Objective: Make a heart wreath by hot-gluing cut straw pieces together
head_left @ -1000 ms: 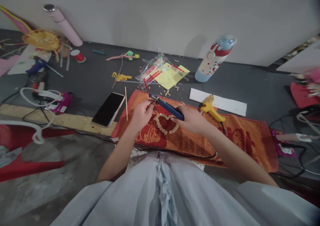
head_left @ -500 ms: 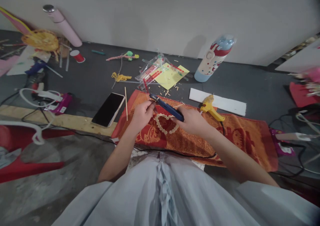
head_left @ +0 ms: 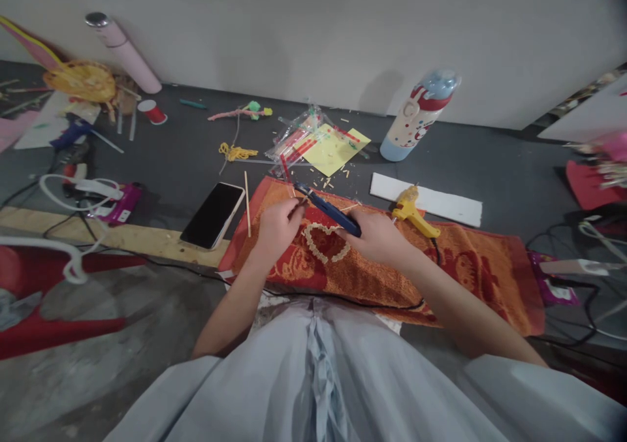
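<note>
My right hand (head_left: pixel 379 233) is closed around the handles of a dark blue cutting tool (head_left: pixel 330 210), whose tip points up and left. Just left of that tip, my left hand (head_left: pixel 281 223) is closed, its fingers pinching something small that I cannot make out. Below the tool, a heart outline of small pale pieces (head_left: pixel 313 249) lies on an orange and red towel (head_left: pixel 372 272). A yellow glue gun (head_left: pixel 416 217) rests at the right, partly on a white strip (head_left: pixel 450 204).
A phone (head_left: pixel 213 215) and a thin stick (head_left: pixel 247 204) lie left of the towel. Behind are a yellow paper (head_left: pixel 337 151) with small cut bits, plastic wrap and yellow yarn (head_left: pixel 238 152). A bottle (head_left: pixel 416 119) stands at the back right. A black cable (head_left: pixel 337 295) crosses the front.
The tip of the blue tool has shifted very slightly beside my left fingers. Both hands are otherwise nearly where they were.
</note>
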The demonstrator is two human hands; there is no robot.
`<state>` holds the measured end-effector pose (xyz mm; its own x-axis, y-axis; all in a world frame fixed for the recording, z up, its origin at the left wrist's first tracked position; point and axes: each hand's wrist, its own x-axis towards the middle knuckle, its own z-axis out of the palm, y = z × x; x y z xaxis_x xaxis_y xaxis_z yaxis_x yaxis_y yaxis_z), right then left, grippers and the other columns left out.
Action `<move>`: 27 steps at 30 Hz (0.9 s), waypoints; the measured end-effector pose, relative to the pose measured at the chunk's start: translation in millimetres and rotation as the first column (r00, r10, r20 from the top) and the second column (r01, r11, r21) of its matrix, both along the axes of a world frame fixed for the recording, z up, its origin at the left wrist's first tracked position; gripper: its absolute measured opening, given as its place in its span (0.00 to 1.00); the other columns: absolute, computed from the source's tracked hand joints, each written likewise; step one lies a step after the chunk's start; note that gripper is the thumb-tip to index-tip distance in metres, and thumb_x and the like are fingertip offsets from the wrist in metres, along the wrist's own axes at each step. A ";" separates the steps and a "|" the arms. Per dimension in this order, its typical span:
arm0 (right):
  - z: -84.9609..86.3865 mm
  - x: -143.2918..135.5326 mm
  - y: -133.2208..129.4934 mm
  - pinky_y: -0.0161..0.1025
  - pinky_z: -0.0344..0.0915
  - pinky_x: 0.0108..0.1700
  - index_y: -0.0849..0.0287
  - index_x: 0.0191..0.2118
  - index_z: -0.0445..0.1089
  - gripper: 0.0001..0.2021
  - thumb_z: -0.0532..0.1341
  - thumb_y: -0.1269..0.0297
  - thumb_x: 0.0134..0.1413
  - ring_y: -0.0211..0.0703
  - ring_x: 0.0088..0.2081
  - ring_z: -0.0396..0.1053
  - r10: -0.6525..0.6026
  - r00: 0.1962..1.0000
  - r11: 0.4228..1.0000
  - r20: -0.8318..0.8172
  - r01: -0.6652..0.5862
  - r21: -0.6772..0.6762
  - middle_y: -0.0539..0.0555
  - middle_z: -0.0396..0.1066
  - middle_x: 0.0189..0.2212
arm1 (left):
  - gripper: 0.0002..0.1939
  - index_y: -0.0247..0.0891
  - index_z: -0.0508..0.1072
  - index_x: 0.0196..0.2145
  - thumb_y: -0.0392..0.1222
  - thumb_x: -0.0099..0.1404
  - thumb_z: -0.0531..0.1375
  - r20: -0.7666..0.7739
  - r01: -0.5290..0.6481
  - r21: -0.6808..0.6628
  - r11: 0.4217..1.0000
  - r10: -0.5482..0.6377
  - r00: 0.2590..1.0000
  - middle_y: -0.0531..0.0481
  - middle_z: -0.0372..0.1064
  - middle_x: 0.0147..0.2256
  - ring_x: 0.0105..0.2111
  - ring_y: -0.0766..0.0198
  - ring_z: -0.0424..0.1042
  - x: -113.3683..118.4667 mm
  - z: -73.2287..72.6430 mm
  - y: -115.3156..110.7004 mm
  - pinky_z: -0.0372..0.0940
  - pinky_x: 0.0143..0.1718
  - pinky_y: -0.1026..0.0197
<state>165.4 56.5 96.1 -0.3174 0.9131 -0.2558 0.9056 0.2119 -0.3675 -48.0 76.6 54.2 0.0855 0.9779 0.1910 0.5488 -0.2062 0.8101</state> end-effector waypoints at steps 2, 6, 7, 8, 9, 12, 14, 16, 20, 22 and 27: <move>0.2 0.5 0.6 0.38 0.58 0.34 0.59 0.44 0.67 0.17 0.54 0.51 0.61 0.51 0.38 0.73 0.001 1.000 1.000 -0.012 -0.001 -0.012 0.59 0.76 0.37 | 0.10 0.39 0.75 0.32 0.42 0.63 0.55 -0.121 -0.023 0.066 0.998 0.031 0.992 0.50 0.70 0.23 0.28 0.61 0.70 -0.2 -0.6 -1.2 0.60 0.32 0.62; 0.1 4.3 2.1 0.39 0.60 0.37 0.60 0.47 0.65 0.20 0.54 0.49 0.61 0.53 0.41 0.73 0.028 0.998 0.999 -0.058 -0.030 -0.044 0.60 0.76 0.40 | 0.12 0.39 0.74 0.28 0.41 0.64 0.53 -0.188 -0.008 0.107 0.994 0.028 0.982 0.49 0.69 0.21 0.27 0.61 0.70 -1.2 1.5 -3.0 0.60 0.31 0.62; -0.3 5.9 2.6 0.39 0.60 0.38 0.60 0.49 0.65 0.20 0.54 0.49 0.61 0.53 0.41 0.73 0.035 0.997 0.998 -0.072 -0.039 -0.052 0.61 0.75 0.41 | 0.13 0.39 0.74 0.27 0.42 0.64 0.53 -0.180 0.001 0.102 0.995 0.017 0.983 0.50 0.69 0.20 0.26 0.62 0.69 -1.6 2.4 -3.4 0.60 0.30 0.62; -0.7 7.5 2.9 0.39 0.61 0.39 0.61 0.50 0.64 0.21 0.54 0.49 0.61 0.53 0.42 0.73 0.043 0.995 0.997 -0.085 -0.048 -0.060 0.61 0.75 0.42 | 0.14 0.39 0.74 0.26 0.43 0.65 0.53 -0.166 0.012 0.095 0.995 0.004 0.986 0.50 0.69 0.20 0.25 0.63 0.69 -2.0 3.5 -3.8 0.60 0.29 0.63; -1.2 9.2 3.3 0.39 0.61 0.39 0.61 0.51 0.64 0.21 0.55 0.49 0.61 0.53 0.43 0.73 0.052 0.994 0.996 -0.095 -0.059 -0.067 0.61 0.75 0.43 | 0.15 0.39 0.73 0.25 0.44 0.65 0.53 -0.148 0.023 0.086 0.996 -0.010 0.989 0.50 0.69 0.19 0.24 0.63 0.69 -2.2 4.5 -4.2 0.60 0.29 0.63; -1.5 12.7 3.8 0.39 0.61 0.40 0.60 0.51 0.63 0.22 0.55 0.49 0.60 0.53 0.43 0.72 0.081 0.990 0.993 -0.117 -0.089 -0.071 0.61 0.74 0.45 | 0.15 0.39 0.73 0.24 0.45 0.65 0.54 -0.062 0.038 0.049 0.998 -0.035 0.997 0.51 0.68 0.18 0.21 0.65 0.68 -2.3 7.4 -5.3 0.60 0.26 0.63; -0.3 13.9 3.7 0.39 0.62 0.40 0.60 0.51 0.63 0.21 0.55 0.49 0.61 0.53 0.43 0.72 0.095 0.988 0.993 -0.124 -0.102 -0.056 0.61 0.74 0.45 | 0.13 0.38 0.75 0.29 0.46 0.65 0.55 0.055 0.045 -0.023 0.999 -0.044 0.998 0.53 0.68 0.17 0.19 0.66 0.67 -2.2 8.9 -4.9 0.61 0.23 0.64; 2.0 14.8 3.5 0.40 0.61 0.40 0.60 0.51 0.63 0.20 0.55 0.50 0.60 0.52 0.43 0.72 0.106 0.986 0.993 -0.126 -0.111 -0.037 0.61 0.74 0.44 | 0.12 0.37 0.76 0.33 0.48 0.62 0.59 0.212 0.068 -0.107 0.992 -0.044 0.976 0.52 0.70 0.20 0.19 0.66 0.69 -2.8 10.7 -3.3 0.64 0.23 0.64; 6.3 17.7 3.3 0.41 0.62 0.41 0.61 0.50 0.63 0.19 0.56 0.52 0.60 0.52 0.41 0.72 0.133 0.981 0.989 -0.144 -0.141 -0.046 0.61 0.74 0.44 | 0.21 0.35 0.75 0.38 0.50 0.50 0.69 0.453 0.181 -0.188 0.965 -0.078 0.888 0.47 0.76 0.34 0.28 0.64 0.74 -7.0 15.5 1.8 0.71 0.31 0.62; 6.8 19.7 3.4 0.41 0.62 0.42 0.61 0.51 0.63 0.19 0.56 0.53 0.59 0.52 0.42 0.72 0.151 0.974 0.985 -0.168 -0.163 -0.058 0.61 0.74 0.44 | 0.25 0.34 0.75 0.39 0.50 0.45 0.71 0.525 0.222 -0.218 0.950 -0.078 0.848 0.47 0.76 0.35 0.29 0.64 0.74 -9.0 16.7 3.5 0.71 0.32 0.62; 4.7 24.3 5.1 0.42 0.63 0.43 0.61 0.51 0.63 0.21 0.56 0.52 0.59 0.52 0.42 0.72 0.209 0.955 0.972 -0.209 -0.226 -0.062 0.61 0.73 0.44 | 0.24 0.35 0.75 0.34 0.47 0.40 0.74 0.611 0.257 -0.260 0.931 -0.048 0.790 0.51 0.72 0.28 0.25 0.66 0.71 -10.3 11.4 4.0 0.69 0.27 0.63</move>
<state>189.7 61.5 100.9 -0.5587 0.7939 -0.2400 0.7471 0.3560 -0.5614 -58.3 80.6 65.6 0.2129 0.9753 -0.0587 -0.0707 0.0753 0.9946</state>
